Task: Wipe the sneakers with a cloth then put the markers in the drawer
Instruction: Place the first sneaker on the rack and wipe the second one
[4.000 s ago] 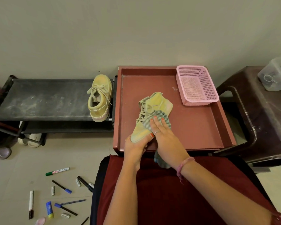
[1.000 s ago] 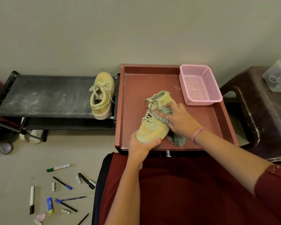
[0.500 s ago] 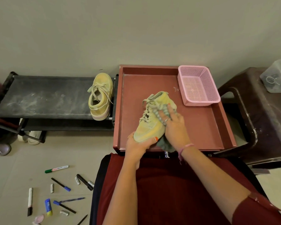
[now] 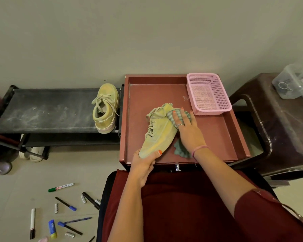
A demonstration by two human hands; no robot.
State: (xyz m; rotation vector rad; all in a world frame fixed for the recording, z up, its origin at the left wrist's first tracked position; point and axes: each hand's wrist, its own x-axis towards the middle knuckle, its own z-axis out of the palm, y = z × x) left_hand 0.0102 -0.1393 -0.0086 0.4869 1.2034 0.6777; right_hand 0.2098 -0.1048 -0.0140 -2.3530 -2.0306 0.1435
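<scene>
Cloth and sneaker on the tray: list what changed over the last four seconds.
The right hand slid the cloth from the sneaker's laces along its side to the heel end, fingers flat. The left hand kept gripping the toe. The second sneaker, pink basket and floor markers stayed put.

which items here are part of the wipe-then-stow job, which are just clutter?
Job: sneaker in drawer, cloth, second sneaker, markers on floor, drawer, left hand, right hand.

Clutter: pink basket, glue stick, sandals, clear box.
</scene>
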